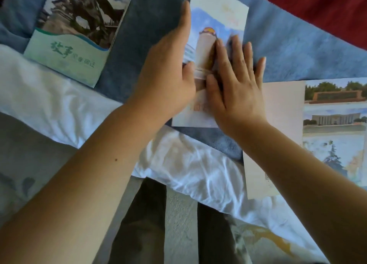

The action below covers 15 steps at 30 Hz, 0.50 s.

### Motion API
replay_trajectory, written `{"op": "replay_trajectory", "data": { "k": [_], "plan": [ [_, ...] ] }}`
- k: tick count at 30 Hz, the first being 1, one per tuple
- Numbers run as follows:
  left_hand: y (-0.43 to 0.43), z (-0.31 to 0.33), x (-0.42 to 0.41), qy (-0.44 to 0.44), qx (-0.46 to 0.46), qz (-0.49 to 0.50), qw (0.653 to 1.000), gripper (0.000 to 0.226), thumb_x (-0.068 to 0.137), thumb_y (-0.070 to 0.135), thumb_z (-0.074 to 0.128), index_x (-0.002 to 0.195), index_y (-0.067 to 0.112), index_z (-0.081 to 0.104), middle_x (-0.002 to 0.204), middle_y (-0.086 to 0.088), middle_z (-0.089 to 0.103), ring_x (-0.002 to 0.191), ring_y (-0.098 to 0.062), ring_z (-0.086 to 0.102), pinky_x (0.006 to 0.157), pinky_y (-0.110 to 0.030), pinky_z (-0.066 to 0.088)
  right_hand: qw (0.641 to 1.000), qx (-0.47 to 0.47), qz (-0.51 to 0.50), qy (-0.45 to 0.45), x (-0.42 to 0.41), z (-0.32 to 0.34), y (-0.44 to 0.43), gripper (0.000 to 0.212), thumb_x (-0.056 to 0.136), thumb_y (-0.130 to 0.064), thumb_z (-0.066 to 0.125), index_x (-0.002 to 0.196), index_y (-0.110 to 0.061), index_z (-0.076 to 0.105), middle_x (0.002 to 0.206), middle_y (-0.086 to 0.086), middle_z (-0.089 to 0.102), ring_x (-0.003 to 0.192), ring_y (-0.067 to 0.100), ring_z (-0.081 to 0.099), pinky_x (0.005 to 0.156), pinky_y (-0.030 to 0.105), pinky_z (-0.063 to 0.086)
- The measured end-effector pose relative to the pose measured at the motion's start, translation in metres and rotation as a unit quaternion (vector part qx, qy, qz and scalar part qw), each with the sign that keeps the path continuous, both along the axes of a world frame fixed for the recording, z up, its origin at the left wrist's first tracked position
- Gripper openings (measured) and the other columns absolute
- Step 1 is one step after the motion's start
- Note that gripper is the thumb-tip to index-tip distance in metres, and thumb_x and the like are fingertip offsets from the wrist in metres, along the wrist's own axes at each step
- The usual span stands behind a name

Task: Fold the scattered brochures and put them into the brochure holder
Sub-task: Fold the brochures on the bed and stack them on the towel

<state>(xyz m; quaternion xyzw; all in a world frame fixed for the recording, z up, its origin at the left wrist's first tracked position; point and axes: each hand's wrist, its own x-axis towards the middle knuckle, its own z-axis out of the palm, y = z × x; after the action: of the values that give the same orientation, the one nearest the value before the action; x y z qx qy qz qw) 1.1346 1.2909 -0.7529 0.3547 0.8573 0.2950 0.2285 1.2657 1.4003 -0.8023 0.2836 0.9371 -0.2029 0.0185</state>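
We press both flat, open hands, left hand [168, 69] and right hand [236, 88], on a brochure [220, 21] lying mid-blue blanket [297, 51], white sheet [49, 104] along its near edge.

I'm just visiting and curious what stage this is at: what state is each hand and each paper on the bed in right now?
Left hand: flat, pressing the pale tower-picture brochure.
Right hand: flat, fingers spread, pressing the same brochure.
Pale tower-picture brochure: lying on the blue blanket, partly covered by both hands.
Green holder with statue-picture brochure: brochure tucked inside.
Building-picture brochure: lying opened out, untouched.
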Motion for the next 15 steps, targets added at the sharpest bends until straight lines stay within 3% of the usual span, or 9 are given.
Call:
{"op": "replay_trajectory", "data": {
  "k": [3,6,9,15],
  "plan": [
    [-0.004,-0.013,0.0,0.123,-0.069,-0.036,0.989,0.073,0.102,0.021,0.054,0.163,0.015,0.016,0.166,-0.017,0.023,0.153,-0.033,0.026,0.12,-0.04,0.03,0.997,0.062,-0.004,-0.054,-0.006,-0.011,-0.012,0.064,0.108,-0.046,0.022,0.166,-0.02,0.012,0.172,0.015,0.004,0.158,0.035,0.0,0.125,0.05,-0.008],
    [-0.005,-0.036,0.011,0.196,-0.152,-0.095,0.964,0.064,0.107,0.039,0.035,0.164,0.022,0.014,0.17,-0.018,0.0,0.158,-0.036,0.001,0.127,-0.047,0.009,0.994,0.092,-0.023,-0.06,-0.01,-0.019,-0.02,0.063,0.108,-0.048,0.02,0.165,-0.021,0.013,0.171,0.015,0.006,0.159,0.033,0.004,0.127,0.049,-0.004],
    [-0.008,-0.058,0.019,0.232,-0.157,-0.1,0.955,0.059,0.107,0.039,0.022,0.164,0.025,0.013,0.171,-0.014,0.003,0.158,-0.032,0.003,0.127,-0.047,0.004,0.994,0.094,-0.029,-0.053,-0.013,-0.024,-0.021,0.064,0.109,-0.05,0.023,0.165,-0.021,0.016,0.171,0.018,0.009,0.158,0.034,0.007,0.127,0.049,-0.002],
    [-0.006,-0.067,0.017,0.244,-0.125,-0.088,0.958,0.058,0.106,0.036,0.031,0.162,0.023,0.024,0.169,-0.015,0.015,0.157,-0.034,0.013,0.126,-0.05,0.012,0.993,0.084,-0.026,-0.078,-0.015,-0.023,-0.02,0.064,0.109,-0.051,0.02,0.166,-0.022,0.012,0.172,0.016,0.005,0.159,0.034,0.003,0.128,0.05,-0.002]
  ]
}}
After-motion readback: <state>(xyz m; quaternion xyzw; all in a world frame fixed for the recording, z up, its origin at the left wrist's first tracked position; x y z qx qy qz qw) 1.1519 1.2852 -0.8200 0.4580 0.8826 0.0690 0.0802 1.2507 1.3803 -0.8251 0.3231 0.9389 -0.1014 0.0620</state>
